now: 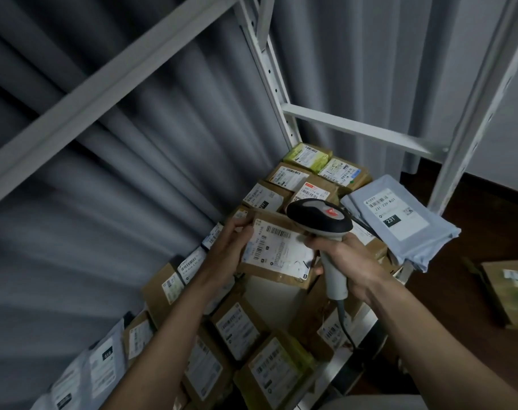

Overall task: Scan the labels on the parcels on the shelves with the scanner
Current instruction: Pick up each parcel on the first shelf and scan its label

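Observation:
My left hand (226,251) grips the left edge of a brown cardboard parcel (277,254), lifted and tilted so that its white barcode label faces me. My right hand (345,261) is wrapped round the grey handle of a corded scanner (319,218). Its black head hangs just above the parcel's upper right corner, pointing at the label. Below and around the hands, several more labelled cardboard parcels (237,329) lie on the shelf.
A pale blue mailer bag (399,220) with a white label lies at the shelf's right end. White metal rack posts and beams (278,93) rise behind, with grey curtains beyond. Another box (510,291) sits on the dark wooden floor at right.

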